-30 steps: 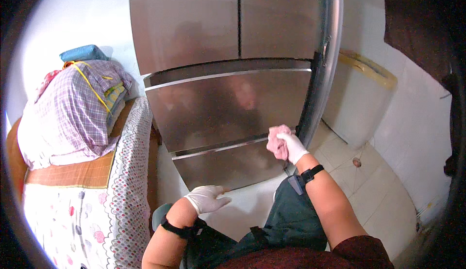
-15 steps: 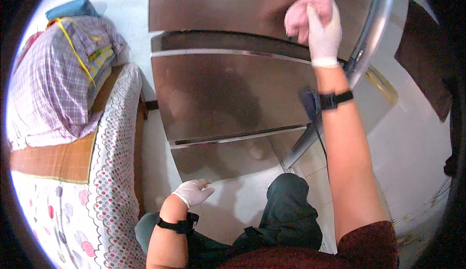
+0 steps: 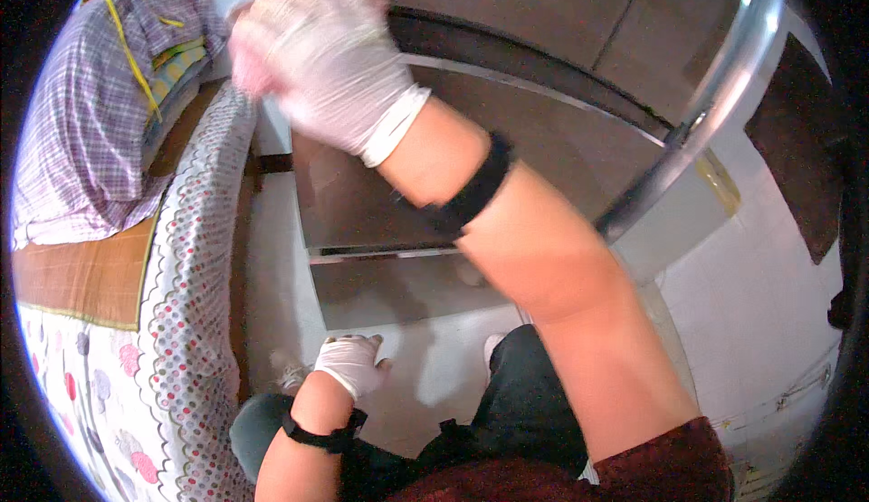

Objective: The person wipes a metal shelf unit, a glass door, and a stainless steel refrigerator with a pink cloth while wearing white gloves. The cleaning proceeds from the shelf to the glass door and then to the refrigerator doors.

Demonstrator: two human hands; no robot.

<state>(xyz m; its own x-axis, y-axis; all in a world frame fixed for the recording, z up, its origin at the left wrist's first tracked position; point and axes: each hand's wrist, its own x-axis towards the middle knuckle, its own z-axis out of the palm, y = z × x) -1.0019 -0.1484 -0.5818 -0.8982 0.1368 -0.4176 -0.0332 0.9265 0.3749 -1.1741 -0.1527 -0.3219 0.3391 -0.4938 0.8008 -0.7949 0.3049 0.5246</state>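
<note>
My right hand [image 3: 330, 63], in a white glove and blurred by motion, is closed on a pink cloth [image 3: 249, 60]. It is raised over the upper left side of a glossy dark brown cabinet front, which looks like a refrigerator [image 3: 389, 176]. Most of the cloth is hidden behind the hand, and whether it touches the surface I cannot tell. Low down by my left knee hangs my left hand [image 3: 353, 364], also gloved in white. It holds nothing; its fingers are loosely bent, with the thumb apart.
On the left stands a bed with a dotted, patterned cover [image 3: 195, 258] and a brown mat [image 3: 86, 271]. A plaid cloth bundle [image 3: 86, 113] with yellow ties lies on it. A curved silver bar [image 3: 724, 76] runs along the cabinet's right side. Pale floor [image 3: 425, 384] lies below.
My right hand has swept left and nearer with the pink cloth, from the upper right of the brown front to its left edge. The left hand has stayed low, its fingers more bent.
</note>
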